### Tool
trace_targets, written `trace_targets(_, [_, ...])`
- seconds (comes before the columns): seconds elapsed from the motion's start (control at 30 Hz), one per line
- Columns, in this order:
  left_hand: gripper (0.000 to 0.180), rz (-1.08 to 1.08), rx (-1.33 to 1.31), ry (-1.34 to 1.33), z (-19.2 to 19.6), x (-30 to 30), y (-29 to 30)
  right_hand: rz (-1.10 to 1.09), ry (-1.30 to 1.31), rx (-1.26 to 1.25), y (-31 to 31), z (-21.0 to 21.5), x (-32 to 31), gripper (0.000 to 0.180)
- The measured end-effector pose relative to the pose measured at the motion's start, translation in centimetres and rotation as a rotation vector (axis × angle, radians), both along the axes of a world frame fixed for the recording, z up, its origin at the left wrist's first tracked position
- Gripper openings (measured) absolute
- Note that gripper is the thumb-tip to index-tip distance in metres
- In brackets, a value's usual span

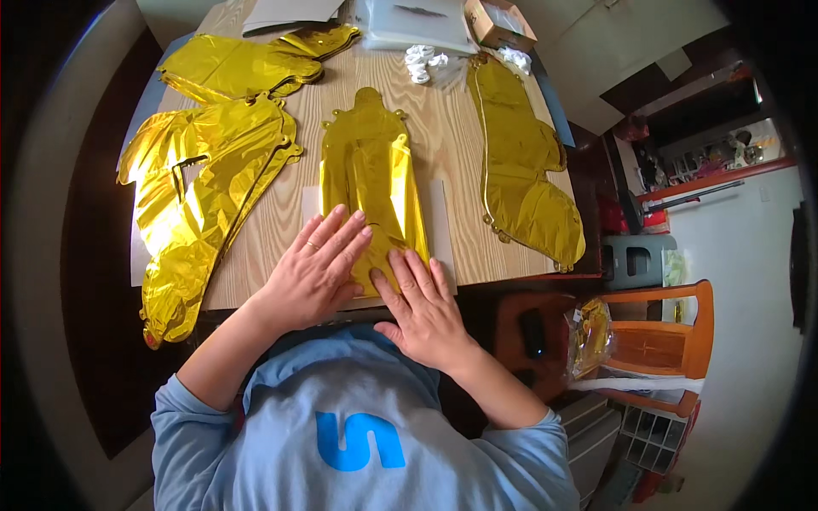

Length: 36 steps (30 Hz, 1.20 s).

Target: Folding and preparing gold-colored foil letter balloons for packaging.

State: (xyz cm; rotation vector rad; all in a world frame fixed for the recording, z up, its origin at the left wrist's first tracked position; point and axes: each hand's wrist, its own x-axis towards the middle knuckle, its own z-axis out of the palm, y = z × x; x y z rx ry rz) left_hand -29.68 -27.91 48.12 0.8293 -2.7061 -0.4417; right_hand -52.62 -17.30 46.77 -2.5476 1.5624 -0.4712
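Under your palms the flat gold foil balloon [372, 183] is glossy, mirror-bright and creased (the same crinkled metallic film as the gold foil shapes at upper left [209, 179] and the one at right [520, 162]). It lies on a matt, pale wood-grain tabletop [443, 136]. Your light blue sleeves [183, 417] look like soft, matt cloth. At lower right, the orange wooden chair [673, 341] has a smooth sheen.

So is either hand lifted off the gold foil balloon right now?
No, the left hand and right hand both lie flat on the middle gold foil balloon.
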Motion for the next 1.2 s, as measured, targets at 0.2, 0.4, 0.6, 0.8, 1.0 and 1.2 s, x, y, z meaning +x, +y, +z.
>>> trace_targets(0.2, [0.079, 0.078, -0.055, -0.096, -1.5, 0.8, 0.4, -0.108, 0.000, 0.050, 1.0, -1.4, 0.1, 0.093])
trace_targets(0.4, [0.082, 0.119, -0.076, -0.114, -1.4, 0.9, 0.7, -0.110, 0.037, 0.072, 0.9, -1.2, -0.2, 0.095])
trace_targets(0.6, [0.084, 0.140, -0.083, -0.077, -0.4, 0.5, 1.0, -0.092, 0.086, 0.092, 0.8, -1.2, -0.2, 0.098])
trace_targets(0.8, [0.084, 0.094, -0.001, -0.002, -0.1, -2.8, 1.1, -0.107, 0.108, 0.143, 0.8, -0.8, -0.1, 0.093])
trace_targets(1.0, [0.088, 0.104, -0.096, -0.020, -2.2, -2.1, 0.7, -0.081, 0.035, 0.145, 0.6, 0.5, -0.3, 0.087])
trace_targets(1.2, [0.089, 0.118, -0.097, -0.050, -2.4, -2.1, 0.9, -0.110, -0.165, 0.066, -3.2, 3.1, -1.3, 0.070])
